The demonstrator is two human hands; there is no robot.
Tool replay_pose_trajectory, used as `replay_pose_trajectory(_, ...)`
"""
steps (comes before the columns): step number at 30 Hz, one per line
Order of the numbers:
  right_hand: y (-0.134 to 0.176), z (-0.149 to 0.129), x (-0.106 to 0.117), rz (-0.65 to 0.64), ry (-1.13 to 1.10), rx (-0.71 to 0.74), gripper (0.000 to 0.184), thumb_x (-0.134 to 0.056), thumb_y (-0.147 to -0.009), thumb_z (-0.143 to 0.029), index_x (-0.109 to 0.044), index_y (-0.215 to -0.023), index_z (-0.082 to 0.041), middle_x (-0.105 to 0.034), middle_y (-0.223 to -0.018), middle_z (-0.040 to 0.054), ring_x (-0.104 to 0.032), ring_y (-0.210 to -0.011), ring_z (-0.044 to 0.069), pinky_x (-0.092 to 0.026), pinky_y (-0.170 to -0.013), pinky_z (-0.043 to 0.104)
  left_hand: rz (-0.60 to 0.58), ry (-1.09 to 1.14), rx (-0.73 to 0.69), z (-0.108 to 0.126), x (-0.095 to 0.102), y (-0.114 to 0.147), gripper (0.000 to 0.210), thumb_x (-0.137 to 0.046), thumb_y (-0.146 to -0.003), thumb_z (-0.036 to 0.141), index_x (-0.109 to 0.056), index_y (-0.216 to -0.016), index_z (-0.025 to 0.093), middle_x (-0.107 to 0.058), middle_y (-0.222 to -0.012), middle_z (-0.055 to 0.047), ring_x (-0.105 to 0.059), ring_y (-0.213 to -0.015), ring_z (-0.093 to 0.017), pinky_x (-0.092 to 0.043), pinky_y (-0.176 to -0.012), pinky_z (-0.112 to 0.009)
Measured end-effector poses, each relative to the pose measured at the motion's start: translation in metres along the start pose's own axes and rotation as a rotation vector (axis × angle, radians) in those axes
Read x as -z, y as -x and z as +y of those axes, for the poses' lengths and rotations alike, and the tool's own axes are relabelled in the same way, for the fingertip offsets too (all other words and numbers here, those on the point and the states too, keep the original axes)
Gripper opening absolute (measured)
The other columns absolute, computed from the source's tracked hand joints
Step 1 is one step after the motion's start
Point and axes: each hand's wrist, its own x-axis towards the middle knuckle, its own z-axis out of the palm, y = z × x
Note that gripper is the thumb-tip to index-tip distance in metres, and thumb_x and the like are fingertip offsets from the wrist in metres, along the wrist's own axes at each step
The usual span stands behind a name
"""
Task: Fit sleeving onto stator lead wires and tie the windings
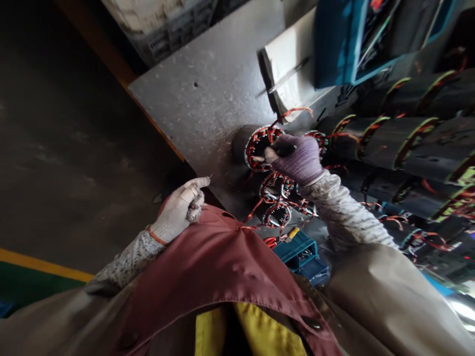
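A dark cylindrical motor stator (pixel 242 143) lies on its side on the metal table, its end ring of red-orange windings turned toward my right hand. My right hand (pixel 297 157), in a purple glove with pale fingertips, is closed at that ring, thumb at the opening; some fingers are hidden behind the hand. A red-orange lead (pixel 293 112) rises from the ring. My left hand (pixel 183 206), in a white glove, hangs apart from the stator by the table edge, above my red-brown apron (pixel 208 257). Its index finger points out and the others curl in; whatever they enclose is hidden.
More stators (pixel 419 141) lie in rows at the right; several wound rings (pixel 276 213) sit nearer me. A blue bin (pixel 336 44) and an open notebook (pixel 293 64) with a pen are at the back. Small blue boxes (pixel 297 249) stand by the apron. The metal table (pixel 208 99) ends at left.
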Motion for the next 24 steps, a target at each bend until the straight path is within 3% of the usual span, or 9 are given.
replay_pose_trajectory(3, 0.008, -0.004, 0.025, 0.12, -0.262, 0.061, 0.017, -0.066, -0.069, -0.032, -0.063, -0.063, -0.017, -0.058, -0.056, 0.0, -0.048, -0.052, 0.01, -0.039, -0.054, 0.025, -0.043, -0.074, -0.053, 0.001, -0.001, 0.005, 0.044, -0.057, -0.088, 0.047, -0.057, -0.118, 0.016, -0.039, -0.058, 0.01, -0.026, -0.039, -0.003, -0.026, -0.036, -0.015)
replay_pose_trajectory(6, 0.04, -0.007, 0.056, 0.337, -0.596, 0.078, 0.017, -0.071, -0.069, -0.03, -0.062, -0.063, -0.018, -0.056, -0.056, -0.0039, -0.044, -0.048, 0.006, -0.035, -0.048, 0.021, -0.147, -0.291, -0.166, 0.005, -0.014, 0.008, 0.042, -0.057, -0.089, 0.043, -0.058, -0.122, 0.017, -0.047, -0.059, 0.007, -0.037, -0.043, -0.006, -0.034, -0.041, -0.017)
replay_pose_trajectory(8, 0.074, -0.006, 0.067, 0.466, -0.782, 0.023, 0.021, -0.078, -0.066, -0.033, -0.062, -0.064, -0.019, -0.055, -0.055, -0.0059, -0.042, -0.045, 0.005, -0.032, -0.044, 0.019, -0.266, -0.52, -0.315, 0.008, -0.032, 0.008, 0.044, -0.064, -0.084, 0.039, -0.06, -0.123, 0.018, -0.061, -0.07, 0.002, -0.054, -0.057, -0.01, -0.048, -0.056, -0.022)
replay_pose_trajectory(10, 0.114, -0.002, 0.065, 0.53, -0.934, -0.067, 0.028, -0.082, -0.063, -0.037, -0.061, -0.065, -0.019, -0.057, -0.057, -0.0056, -0.044, -0.044, 0.006, -0.033, -0.042, 0.02, -0.415, -0.768, -0.462, 0.009, -0.057, 0.007, 0.051, -0.07, -0.079, 0.038, -0.06, -0.126, 0.02, -0.07, -0.09, -0.003, -0.064, -0.079, -0.017, -0.053, -0.078, -0.03)
replay_pose_trajectory(13, 0.17, 0.008, 0.041, 0.5, -1.084, -0.239, 0.032, -0.083, -0.064, -0.041, -0.06, -0.067, -0.019, -0.06, -0.058, -0.0046, -0.049, -0.043, 0.009, -0.038, -0.04, 0.022, -0.611, -1.052, -0.519, 0.003, -0.096, 0.008, 0.063, -0.072, -0.077, 0.039, -0.054, -0.136, 0.023, -0.072, -0.11, -0.005, -0.068, -0.096, -0.024, -0.051, -0.092, -0.037)
replay_pose_trajectory(17, 0.231, 0.029, 0.002, 0.408, -1.287, -0.413, 0.032, -0.08, -0.068, -0.043, -0.058, -0.068, -0.02, -0.057, -0.054, -0.0046, -0.05, -0.041, 0.011, -0.038, -0.04, 0.023, -0.778, -1.312, -0.455, -0.024, -0.136, 0.017, 0.076, -0.073, -0.076, 0.042, -0.045, -0.144, 0.021, -0.067, -0.126, -0.009, -0.065, -0.11, -0.03, -0.049, -0.098, -0.04)
replay_pose_trajectory(20, 0.271, 0.033, -0.031, 0.483, -1.428, -0.451, 0.034, -0.079, -0.066, -0.045, -0.056, -0.066, -0.02, -0.057, -0.056, -0.0041, -0.05, -0.046, 0.011, -0.042, -0.043, 0.024, -0.901, -1.461, -0.419, -0.058, -0.155, 0.027, 0.083, -0.073, -0.076, 0.047, -0.041, -0.147, 0.018, -0.064, -0.131, -0.01, -0.063, -0.117, -0.03, -0.048, -0.101, -0.04)
replay_pose_trajectory(22, 0.291, 0.026, -0.056, 0.605, -1.544, -0.505, 0.037, -0.076, -0.066, -0.048, -0.052, -0.064, -0.021, -0.055, -0.056, -0.0047, -0.048, -0.047, 0.009, -0.042, -0.045, 0.023, -0.885, -1.464, -0.476, -0.086, -0.167, 0.031, 0.07, -0.066, -0.083, 0.048, -0.046, -0.143, 0.018, -0.063, -0.133, -0.01, -0.062, -0.118, -0.028, -0.048, -0.101, -0.037)
replay_pose_trajectory(24, 0.303, 0.02, -0.082, 0.756, -1.7, -0.601, 0.039, -0.071, -0.067, -0.052, -0.047, -0.064, -0.021, -0.05, -0.053, -0.0065, -0.043, -0.042, 0.008, -0.039, -0.041, 0.022, -0.735, -1.45, -0.589, -0.119, -0.181, 0.032, 0.054, -0.052, -0.093, 0.047, -0.052, -0.138, 0.018, -0.064, -0.131, -0.01, -0.063, -0.116, -0.026, -0.048, -0.1, -0.035)
